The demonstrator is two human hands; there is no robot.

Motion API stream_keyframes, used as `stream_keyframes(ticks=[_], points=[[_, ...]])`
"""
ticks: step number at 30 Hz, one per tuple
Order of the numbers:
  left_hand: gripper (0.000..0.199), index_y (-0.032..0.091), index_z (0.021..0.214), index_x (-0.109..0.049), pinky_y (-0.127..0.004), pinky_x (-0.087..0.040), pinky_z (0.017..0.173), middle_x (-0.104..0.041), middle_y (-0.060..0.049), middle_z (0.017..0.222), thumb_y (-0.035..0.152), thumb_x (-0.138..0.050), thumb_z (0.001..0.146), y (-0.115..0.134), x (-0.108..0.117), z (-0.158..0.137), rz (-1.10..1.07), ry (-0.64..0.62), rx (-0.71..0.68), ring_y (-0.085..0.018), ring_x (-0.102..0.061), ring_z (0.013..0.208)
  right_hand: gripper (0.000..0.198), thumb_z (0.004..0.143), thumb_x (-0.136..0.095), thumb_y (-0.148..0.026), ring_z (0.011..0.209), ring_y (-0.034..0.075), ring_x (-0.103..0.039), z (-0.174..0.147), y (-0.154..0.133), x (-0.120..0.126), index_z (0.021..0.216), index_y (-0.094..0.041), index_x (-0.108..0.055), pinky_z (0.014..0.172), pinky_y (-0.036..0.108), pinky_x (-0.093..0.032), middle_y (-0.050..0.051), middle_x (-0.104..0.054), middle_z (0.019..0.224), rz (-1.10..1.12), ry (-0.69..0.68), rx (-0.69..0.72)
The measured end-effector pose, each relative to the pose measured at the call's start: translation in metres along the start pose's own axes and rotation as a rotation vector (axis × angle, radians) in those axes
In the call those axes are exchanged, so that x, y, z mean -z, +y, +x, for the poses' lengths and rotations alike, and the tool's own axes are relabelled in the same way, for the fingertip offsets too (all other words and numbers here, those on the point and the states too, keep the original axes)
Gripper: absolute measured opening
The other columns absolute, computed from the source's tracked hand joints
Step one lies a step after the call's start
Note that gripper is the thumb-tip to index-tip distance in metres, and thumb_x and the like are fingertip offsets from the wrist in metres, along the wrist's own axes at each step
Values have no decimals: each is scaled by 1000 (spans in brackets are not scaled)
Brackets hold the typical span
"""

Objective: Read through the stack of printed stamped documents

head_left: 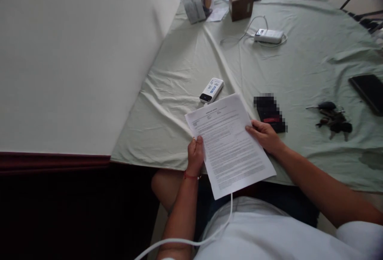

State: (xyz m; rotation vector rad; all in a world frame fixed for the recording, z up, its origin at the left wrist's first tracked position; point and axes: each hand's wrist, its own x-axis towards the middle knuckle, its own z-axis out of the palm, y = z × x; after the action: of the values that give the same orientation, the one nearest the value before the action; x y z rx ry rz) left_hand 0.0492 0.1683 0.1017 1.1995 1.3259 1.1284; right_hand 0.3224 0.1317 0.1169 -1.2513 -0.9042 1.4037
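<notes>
A white sheaf of printed paper (230,148) is held up over the front edge of the table, its dense lines of text facing me. My left hand (195,154) pinches its left edge, thumb on top, with a red string round the wrist. On the right edge, my right hand (265,134) grips the paper with the thumb in front and the fingers partly hidden behind. Just beyond the top of the paper lies a white power bank (212,90) with a cable at its near end. A dark phone-like object (271,113), partly blurred out, rests beside my right hand.
A bunch of keys (332,119) and a black phone (368,92) lie on the right of the green tablecloth (173,104). Farther back are a white device with a cable (268,36) and cardboard boxes (241,2). A white cable (179,242) crosses my lap. The wall (74,60) borders the left.
</notes>
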Motion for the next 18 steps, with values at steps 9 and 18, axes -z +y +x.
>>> stream_keyframes(ticks=[9, 18], points=[[48, 12, 96, -77, -31, -55, 69, -78, -10, 89, 58, -73, 84, 9, 0, -2, -115, -181, 27, -21, -71, 76, 28, 81, -78, -50, 65, 17, -64, -1, -3, -1, 95, -26, -73, 57, 29, -53, 1, -73, 83, 114, 116, 58], [43, 10, 99, -80, -32, -57, 71, -79, -11, 90, 51, -76, 85, 5, 0, -7, -131, -219, 117, -21, -72, 76, 29, 83, -75, -52, 65, 17, -64, -2, 0, -1, 94, -24, -72, 57, 28, -52, 2, -73, 81, 62, 115, 101]])
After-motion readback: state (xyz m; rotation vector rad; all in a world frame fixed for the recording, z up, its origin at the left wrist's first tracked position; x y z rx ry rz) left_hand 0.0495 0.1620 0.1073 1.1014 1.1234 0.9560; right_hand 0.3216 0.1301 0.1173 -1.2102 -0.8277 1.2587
